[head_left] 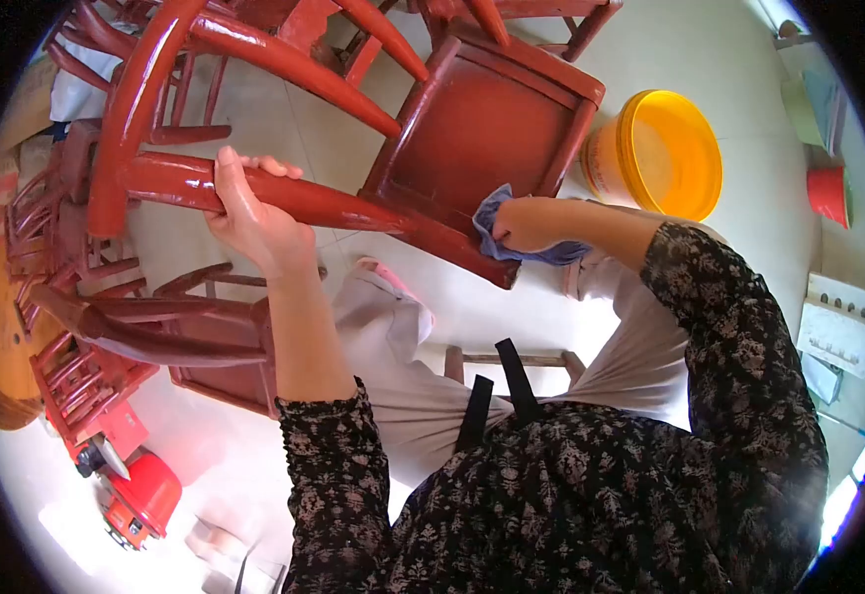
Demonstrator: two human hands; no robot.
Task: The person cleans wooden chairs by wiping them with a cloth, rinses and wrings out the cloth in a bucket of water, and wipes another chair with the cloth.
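A glossy red-brown wooden chair [492, 119] is tilted in front of me, its back toward the left and its seat toward the upper middle. My left hand [254, 213] is wrapped round a wide slat of the chair's back, thumb on the near side. My right hand [531, 226] presses a blue cloth [494, 210] against the edge of the seat frame, close to where the back post joins it. The fingers of that hand are partly hidden by the cloth.
A yellow bucket [685, 148] stands right of the chair seat. More red-brown chairs [175, 332] crowd the left side. At the lower left lies a red object [145, 495]. A red container [828, 198] and a white rack [836, 322] are at the far right.
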